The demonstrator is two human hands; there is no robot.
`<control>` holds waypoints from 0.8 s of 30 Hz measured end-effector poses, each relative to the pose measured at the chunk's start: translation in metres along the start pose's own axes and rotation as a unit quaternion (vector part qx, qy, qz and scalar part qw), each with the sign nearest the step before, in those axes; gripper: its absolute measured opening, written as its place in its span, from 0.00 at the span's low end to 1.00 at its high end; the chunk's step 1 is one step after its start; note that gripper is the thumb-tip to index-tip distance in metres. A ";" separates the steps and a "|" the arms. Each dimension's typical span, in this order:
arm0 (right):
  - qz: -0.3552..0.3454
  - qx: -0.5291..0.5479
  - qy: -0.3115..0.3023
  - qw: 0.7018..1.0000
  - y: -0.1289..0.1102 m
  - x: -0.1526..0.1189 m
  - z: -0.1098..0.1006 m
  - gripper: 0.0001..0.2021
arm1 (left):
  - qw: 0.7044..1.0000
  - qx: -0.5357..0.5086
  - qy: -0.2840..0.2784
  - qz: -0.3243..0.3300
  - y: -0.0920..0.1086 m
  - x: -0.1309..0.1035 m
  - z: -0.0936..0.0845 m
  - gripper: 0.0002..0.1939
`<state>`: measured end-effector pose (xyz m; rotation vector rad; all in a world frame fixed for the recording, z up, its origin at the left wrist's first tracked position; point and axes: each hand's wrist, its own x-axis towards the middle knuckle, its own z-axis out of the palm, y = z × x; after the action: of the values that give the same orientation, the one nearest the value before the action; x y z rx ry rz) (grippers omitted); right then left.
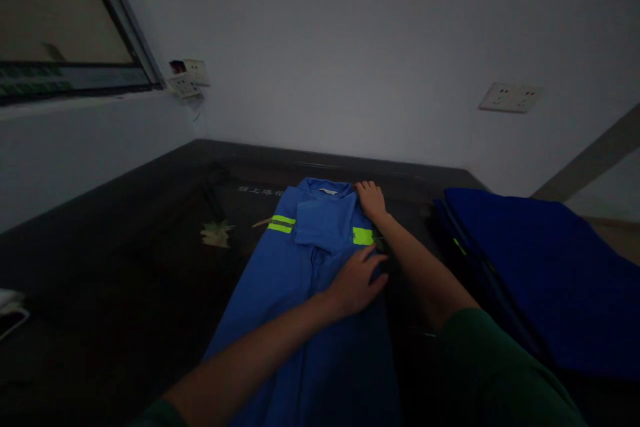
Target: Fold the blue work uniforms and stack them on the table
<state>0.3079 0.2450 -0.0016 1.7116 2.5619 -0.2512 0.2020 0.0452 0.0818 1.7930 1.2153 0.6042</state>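
Observation:
A blue garment (280, 280) with yellow-green reflective bands lies on a dark surface, its collar at the far end and one sleeve folded across the upper part. My left hand (356, 280) rests on its right side below the right band, fingers spread. At the right side of the collar, my right hand (370, 200) touches the shoulder edge; its fingertips bend over the fabric, and whether they pinch it is hard to see.
Folded dark blue fabric (545, 267) is piled at the right. A wall with sockets (510, 98) rises behind the dark surface (150, 213). A white object (11, 310) is at the left edge, and a window frame (125, 13) is at the upper left.

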 end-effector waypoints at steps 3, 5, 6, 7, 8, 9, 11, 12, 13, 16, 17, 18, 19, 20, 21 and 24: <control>0.046 0.037 0.041 0.997 -0.004 -0.005 -0.012 0.19 | 0.989 -0.048 0.140 -0.023 -0.024 0.018 -0.044 0.16; 0.047 0.073 0.022 0.996 -0.005 -0.010 -0.019 0.18 | 0.964 -0.030 0.240 -0.106 -0.053 0.024 -0.077 0.17; 0.044 0.085 0.006 0.995 -0.006 -0.013 -0.022 0.18 | 0.946 -0.028 0.274 -0.173 -0.070 0.026 -0.092 0.18; 0.045 0.091 -0.007 0.995 -0.007 -0.017 -0.024 0.17 | 0.927 -0.050 0.287 -0.236 -0.086 0.026 -0.104 0.21; 0.050 0.093 -0.015 0.994 -0.009 -0.021 -0.025 0.17 | 0.911 -0.080 0.287 -0.285 -0.101 0.027 -0.113 0.24; 0.059 0.092 -0.020 0.994 -0.012 -0.025 -0.025 0.17 | 0.900 -0.106 0.280 -0.315 -0.113 0.026 -0.118 0.26; 0.079 0.090 -0.028 0.992 -0.020 -0.033 -0.022 0.18 | 0.892 -0.154 0.262 -0.334 -0.128 0.027 -0.121 0.29; 0.089 0.089 -0.035 0.991 -0.025 -0.036 -0.020 0.18 | 0.893 -0.171 0.255 -0.331 -0.131 0.029 -0.119 0.31; 0.097 0.088 -0.043 0.990 -0.029 -0.039 -0.017 0.18 | 0.892 -0.190 0.248 -0.327 -0.132 0.030 -0.117 0.32; 0.112 0.086 -0.057 0.988 -0.040 -0.043 -0.010 0.18 | 0.890 -0.235 0.232 -0.315 -0.125 0.033 -0.112 0.35; 0.116 0.084 -0.058 0.988 -0.043 -0.044 -0.008 0.19 | 0.890 -0.246 0.227 -0.309 -0.122 0.032 -0.113 0.35; 0.120 0.082 -0.058 0.988 -0.045 -0.044 -0.007 0.19 | 0.892 -0.256 0.226 -0.296 -0.119 0.029 -0.114 0.34; 0.124 0.081 -0.057 0.987 -0.047 -0.044 -0.006 0.20 | 0.895 -0.264 0.228 -0.276 -0.117 0.025 -0.116 0.33; 0.127 0.079 -0.055 0.987 -0.049 -0.044 -0.005 0.21 | 0.901 -0.266 0.237 -0.249 -0.116 0.020 -0.118 0.32; 0.129 0.078 -0.054 0.987 -0.051 -0.044 -0.003 0.21 | 0.907 -0.257 0.248 -0.220 -0.115 0.013 -0.120 0.30; 0.126 0.075 -0.046 0.988 -0.055 -0.046 0.000 0.22 | 0.934 -0.162 0.268 -0.174 -0.119 -0.008 -0.123 0.24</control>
<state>0.2747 0.1823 0.0102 2.0002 2.2845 -0.5082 0.0452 0.1030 0.0430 1.1275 1.6366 1.0541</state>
